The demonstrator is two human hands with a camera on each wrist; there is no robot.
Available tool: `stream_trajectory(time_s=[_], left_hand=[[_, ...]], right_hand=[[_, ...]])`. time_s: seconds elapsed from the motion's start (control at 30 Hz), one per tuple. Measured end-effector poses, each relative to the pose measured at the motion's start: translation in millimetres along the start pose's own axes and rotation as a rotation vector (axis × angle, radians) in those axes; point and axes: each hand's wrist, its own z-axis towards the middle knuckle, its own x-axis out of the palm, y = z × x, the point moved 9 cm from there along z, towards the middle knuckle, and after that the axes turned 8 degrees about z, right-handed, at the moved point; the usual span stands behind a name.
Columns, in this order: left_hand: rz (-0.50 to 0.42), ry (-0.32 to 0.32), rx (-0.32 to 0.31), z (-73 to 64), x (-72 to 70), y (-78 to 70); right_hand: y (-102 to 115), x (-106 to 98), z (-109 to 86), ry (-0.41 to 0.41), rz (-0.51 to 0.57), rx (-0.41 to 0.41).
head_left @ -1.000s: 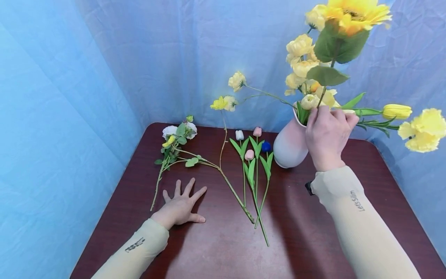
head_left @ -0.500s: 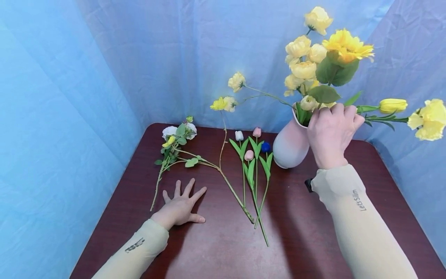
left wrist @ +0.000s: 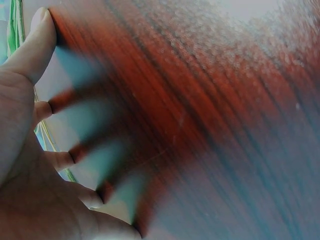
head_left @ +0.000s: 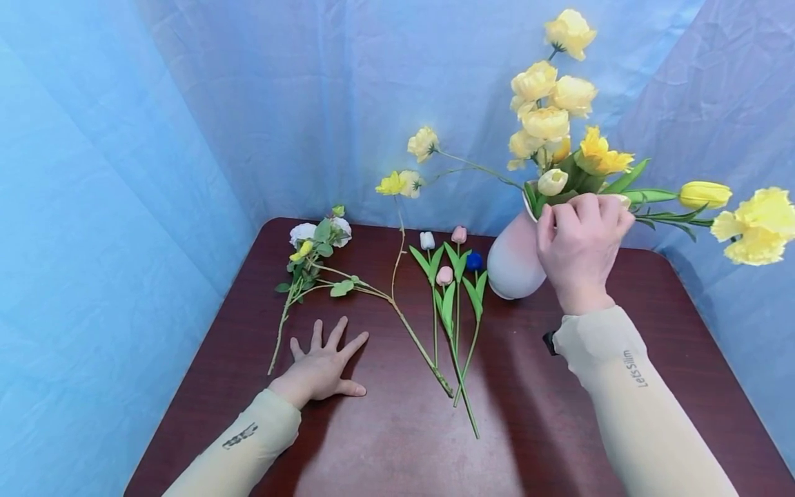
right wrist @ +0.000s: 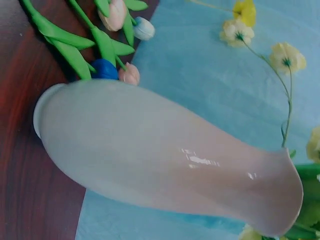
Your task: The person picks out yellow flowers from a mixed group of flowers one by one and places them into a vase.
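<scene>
A yellow sunflower (head_left: 601,153) stands low among the blooms in the pink-and-white vase (head_left: 517,259). My right hand (head_left: 580,241), fingers curled, holds it at the vase's mouth; the fingertips and the stem in them are hidden behind the hand. Pale yellow roses (head_left: 546,123), a cream tulip bud (head_left: 553,181) and a yellow tulip (head_left: 705,195) also rise from the vase. In the right wrist view, the vase (right wrist: 165,150) fills the middle and the hand is out of sight. My left hand (head_left: 321,369) rests on the table with its fingers spread, holding nothing.
Several small tulips lie left of the vase, among them a white one (head_left: 427,241) and a blue one (head_left: 475,261). Further left lie a white rose stem (head_left: 304,235) and a long branching stem (head_left: 413,335). Blue curtains (head_left: 373,103) surround the dark table (head_left: 397,455).
The sunflower has come down into the vase, its bloom dropping from high above the right hand to just above it. The right hand has shifted slightly. My left hand has stayed put.
</scene>
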Motion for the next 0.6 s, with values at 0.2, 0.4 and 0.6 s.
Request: stream_trajectory(time_s=[0.2, 0.4, 0.6], left_hand=[[0.006, -0.004, 0.000, -1.2, -2.1, -1.4], [0.026, -0.012, -0.001, -0.5, -3.0, -1.7], [0.038, -0.015, -0.009, 0.2, -4.0, -1.8]], right_hand=[[29, 12, -14.8, 0.058, 0.130, -0.134], [47, 49, -43.5, 0.334, 0.176, -0.195], [61, 86, -80.2, 0.570, 0.174, -0.201]])
